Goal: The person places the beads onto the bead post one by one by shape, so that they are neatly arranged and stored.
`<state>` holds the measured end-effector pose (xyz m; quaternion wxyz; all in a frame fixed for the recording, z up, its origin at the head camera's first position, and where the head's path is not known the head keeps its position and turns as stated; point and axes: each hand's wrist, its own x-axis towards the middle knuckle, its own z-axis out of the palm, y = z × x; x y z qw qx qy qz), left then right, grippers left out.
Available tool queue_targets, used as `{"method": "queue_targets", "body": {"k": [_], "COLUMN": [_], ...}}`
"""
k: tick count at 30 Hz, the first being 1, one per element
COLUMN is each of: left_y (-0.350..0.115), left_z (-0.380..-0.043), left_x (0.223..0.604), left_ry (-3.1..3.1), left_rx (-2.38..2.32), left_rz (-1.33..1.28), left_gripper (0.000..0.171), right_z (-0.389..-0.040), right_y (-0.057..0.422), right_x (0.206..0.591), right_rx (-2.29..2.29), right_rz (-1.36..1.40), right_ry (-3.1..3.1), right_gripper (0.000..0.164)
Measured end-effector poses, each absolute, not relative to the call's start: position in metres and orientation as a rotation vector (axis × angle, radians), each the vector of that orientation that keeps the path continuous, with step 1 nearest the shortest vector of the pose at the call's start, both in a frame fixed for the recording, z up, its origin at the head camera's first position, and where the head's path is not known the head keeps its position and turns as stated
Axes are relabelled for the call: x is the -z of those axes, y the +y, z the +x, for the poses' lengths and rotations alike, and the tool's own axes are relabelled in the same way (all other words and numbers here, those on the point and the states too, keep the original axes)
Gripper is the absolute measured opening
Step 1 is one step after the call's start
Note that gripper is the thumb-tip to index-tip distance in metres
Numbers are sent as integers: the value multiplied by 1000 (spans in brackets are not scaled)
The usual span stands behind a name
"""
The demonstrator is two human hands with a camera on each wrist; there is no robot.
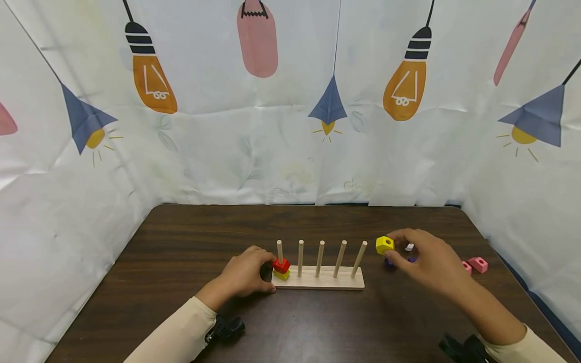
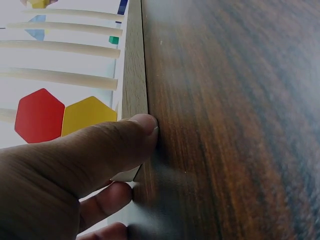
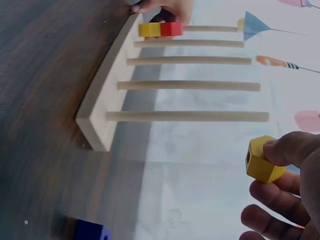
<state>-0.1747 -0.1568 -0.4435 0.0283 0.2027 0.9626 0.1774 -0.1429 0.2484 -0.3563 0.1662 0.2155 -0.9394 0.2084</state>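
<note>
Left hand (image 1: 247, 272): grips the peg rack (image 1: 328, 284) at its left end.
Right hand (image 1: 425, 256): pinches a yellow block (image 1: 384, 246) beyond the right end.
Leftmost peg (image 1: 279, 249): red block (image 1: 281, 266) atop lower yellow block (image 1: 282, 276).
Four other pegs (image 1: 320, 255): bare; seemingly early work.
Table (image 1: 290, 327): pink blocks (image 1: 476, 266), unthreaded.

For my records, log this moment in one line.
left hand: grips peg board; right hand: pinches yellow block; leftmost peg: red block above second yellow block; other four pegs: bare
</note>
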Motion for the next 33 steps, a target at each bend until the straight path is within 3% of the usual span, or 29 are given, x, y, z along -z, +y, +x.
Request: {"method": "queue_targets", "body": {"k": [33], "left_y": [-154], "left_z": [-174], "left_x": [441], "left_ry": [2971], "left_rx": [-517], "left_rz": [665], "left_gripper": [53], "right_z": [-145], "right_y": [221], "right_x": [331], "right_rx": [-631], "right_rz": [656], "right_ry": [-2662], "right_gripper": [33]}}
